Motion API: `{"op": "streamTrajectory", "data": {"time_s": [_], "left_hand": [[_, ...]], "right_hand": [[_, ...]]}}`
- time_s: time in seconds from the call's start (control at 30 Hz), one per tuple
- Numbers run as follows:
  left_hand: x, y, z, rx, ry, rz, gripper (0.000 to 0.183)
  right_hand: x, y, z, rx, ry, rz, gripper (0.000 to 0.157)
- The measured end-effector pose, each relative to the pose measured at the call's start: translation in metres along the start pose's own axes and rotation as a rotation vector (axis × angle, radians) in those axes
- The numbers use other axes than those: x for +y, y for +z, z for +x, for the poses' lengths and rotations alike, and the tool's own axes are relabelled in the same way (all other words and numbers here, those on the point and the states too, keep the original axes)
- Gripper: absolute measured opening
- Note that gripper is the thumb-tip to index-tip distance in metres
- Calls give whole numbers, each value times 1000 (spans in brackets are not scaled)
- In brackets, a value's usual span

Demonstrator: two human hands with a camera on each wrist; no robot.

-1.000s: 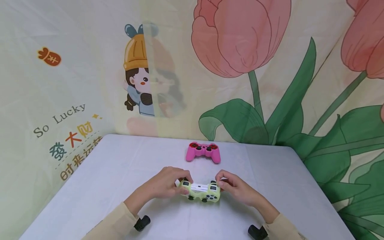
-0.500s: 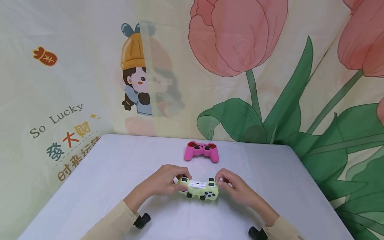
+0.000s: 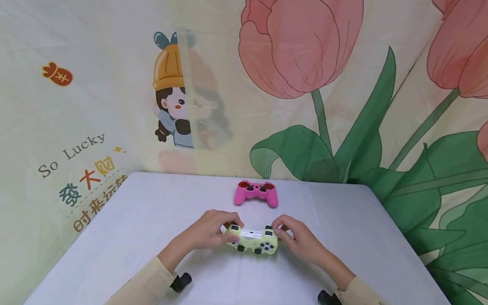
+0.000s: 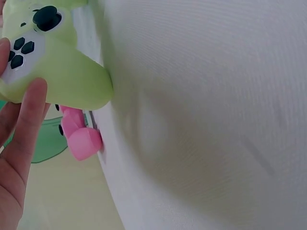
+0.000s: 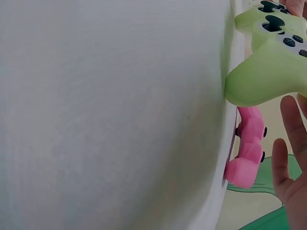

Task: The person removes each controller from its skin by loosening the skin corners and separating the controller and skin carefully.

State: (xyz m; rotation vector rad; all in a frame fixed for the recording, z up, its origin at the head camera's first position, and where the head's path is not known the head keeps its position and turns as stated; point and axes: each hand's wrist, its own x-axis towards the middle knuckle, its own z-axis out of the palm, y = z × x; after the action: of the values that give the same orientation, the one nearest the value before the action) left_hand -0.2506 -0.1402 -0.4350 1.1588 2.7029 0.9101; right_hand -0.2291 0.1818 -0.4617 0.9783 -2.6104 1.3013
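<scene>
A white game controller [image 3: 253,245] in a pale green silicone cover [image 4: 76,79] stands tilted up on its grips, its top edge with the black shoulder buttons facing up. A white strip of its body shows between the shoulders. My left hand [image 3: 210,229] grips its left end, thumb on the front and fingers behind. At the right shoulder, the thumb and index finger of my right hand [image 3: 299,238] pinch the edge, while its other fingers stay off the controller in the right wrist view. The right fingertips are partly hidden there.
Behind the hands a pink game controller [image 3: 256,193] with black sticks lies on the white-covered table [image 3: 171,199]. A printed cloth backdrop [image 3: 221,165] with tulips hangs along the table's far edge. Black wrist cameras [image 3: 181,282] sit by both sleeves.
The head view shifts slightly. The green-covered controller tips a little between the first two frames, then stays nearly still; both hands keep their hold at its ends.
</scene>
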Motion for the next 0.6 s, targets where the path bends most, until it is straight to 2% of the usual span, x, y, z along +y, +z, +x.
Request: {"op": "streamTrajectory", "data": {"time_s": [0.33, 0.6], "left_hand": [[-1, 0, 1, -9, -6, -23, 25], [-2, 1, 2, -5, -14, -48, 26]], "right_hand": [[-5, -4, 0, 11, 40, -112, 13], [-12, -19, 10, -73, -39, -162, 21]]}}
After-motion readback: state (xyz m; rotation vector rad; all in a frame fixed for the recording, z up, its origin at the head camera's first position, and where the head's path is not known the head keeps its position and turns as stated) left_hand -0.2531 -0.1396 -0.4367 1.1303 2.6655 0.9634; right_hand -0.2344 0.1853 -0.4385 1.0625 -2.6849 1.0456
